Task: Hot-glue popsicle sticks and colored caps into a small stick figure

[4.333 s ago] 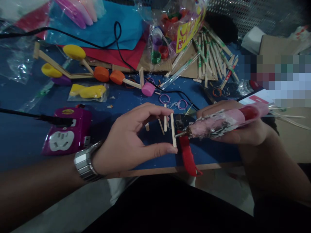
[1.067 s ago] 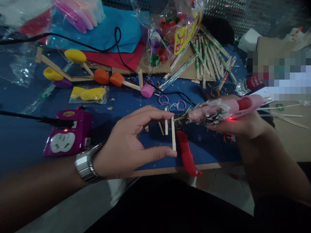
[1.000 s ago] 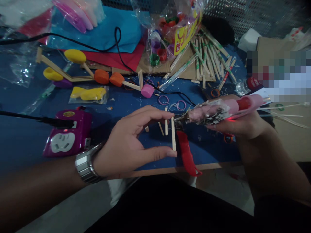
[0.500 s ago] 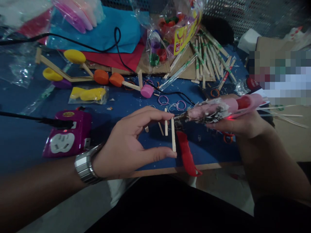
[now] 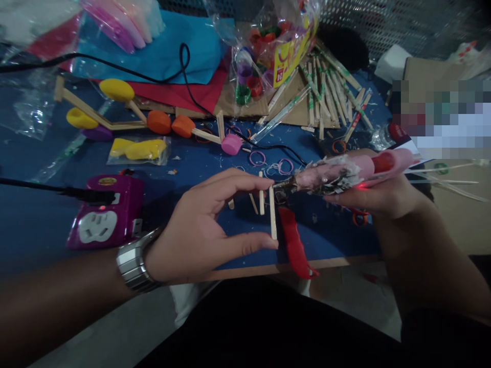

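My left hand [image 5: 215, 220] pinches a short wooden stick [image 5: 272, 212] by its two ends, between thumb and fingertips. A pink hot glue gun [image 5: 330, 175], crusted with grey and white residue round its front, lies in my right hand [image 5: 379, 194], whose fingers wrap its handle. The gun's dark nozzle points left and is at or very near the stick's upper end; whether they touch I cannot tell. Just left of the held stick is another short wooden stick [image 5: 261, 194]. A red-handled tool [image 5: 293, 237] lies below the nozzle, reaching over the table's front edge.
A purple power adapter [image 5: 103, 212] with a black plug stands at left. Behind my hands lies a stick assembly with coloured caps [image 5: 159, 122]. A black cable [image 5: 187, 84] crosses the table [image 5: 199, 168]. Wrapped chopsticks [image 5: 326, 92] and a bag of caps [image 5: 264, 61] sit at the back.
Almost nothing differs. Both hands, the stick and the glue gun hold nearly the same position, with only a very slight shift of the whole view.
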A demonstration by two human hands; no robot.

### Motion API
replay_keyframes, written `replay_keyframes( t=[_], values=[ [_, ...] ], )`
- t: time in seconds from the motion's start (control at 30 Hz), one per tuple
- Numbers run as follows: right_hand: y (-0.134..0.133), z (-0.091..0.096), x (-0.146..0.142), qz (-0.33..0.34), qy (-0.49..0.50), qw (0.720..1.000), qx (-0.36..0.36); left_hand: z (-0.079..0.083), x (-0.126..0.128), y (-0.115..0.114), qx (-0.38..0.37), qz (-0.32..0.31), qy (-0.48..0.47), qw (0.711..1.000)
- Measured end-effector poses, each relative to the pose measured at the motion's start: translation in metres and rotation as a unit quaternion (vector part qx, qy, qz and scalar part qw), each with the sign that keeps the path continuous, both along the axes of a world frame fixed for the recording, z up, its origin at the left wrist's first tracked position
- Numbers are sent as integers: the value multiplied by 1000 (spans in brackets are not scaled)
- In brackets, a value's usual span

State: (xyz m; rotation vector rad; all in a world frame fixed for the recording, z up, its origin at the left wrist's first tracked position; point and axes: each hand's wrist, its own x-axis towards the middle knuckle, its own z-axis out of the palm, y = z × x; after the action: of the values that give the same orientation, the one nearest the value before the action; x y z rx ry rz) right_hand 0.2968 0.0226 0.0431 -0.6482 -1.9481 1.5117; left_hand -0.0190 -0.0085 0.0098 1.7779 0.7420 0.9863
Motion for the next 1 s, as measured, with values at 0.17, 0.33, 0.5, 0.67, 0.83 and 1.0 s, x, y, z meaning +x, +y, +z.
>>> replay_keyframes(
  t=[0.17,0.33,0.5,0.67,0.83,1.0],
  values=[
    [1,0,0,-3,-6,1000,17,1,0,-1,-14,3,4,1000],
    [1,3,0,12,-10,1000,15,-1,-1,-1,1,6,-5,1000],
    [0,4,0,16,-13,999,25,-1,-1,-1,0,6,-7,1000],
    [0,3,0,13,-16,1000,21,-1,-1,-1,-11,6,0,1000],
    [0,4,-1,33,-9,999,26,-3,-1,0,-1,4,-7,1000],
    [-1,5,0,40,-13,999,15,-3,-1,-1,-10,10,1,1000]
  ],
)
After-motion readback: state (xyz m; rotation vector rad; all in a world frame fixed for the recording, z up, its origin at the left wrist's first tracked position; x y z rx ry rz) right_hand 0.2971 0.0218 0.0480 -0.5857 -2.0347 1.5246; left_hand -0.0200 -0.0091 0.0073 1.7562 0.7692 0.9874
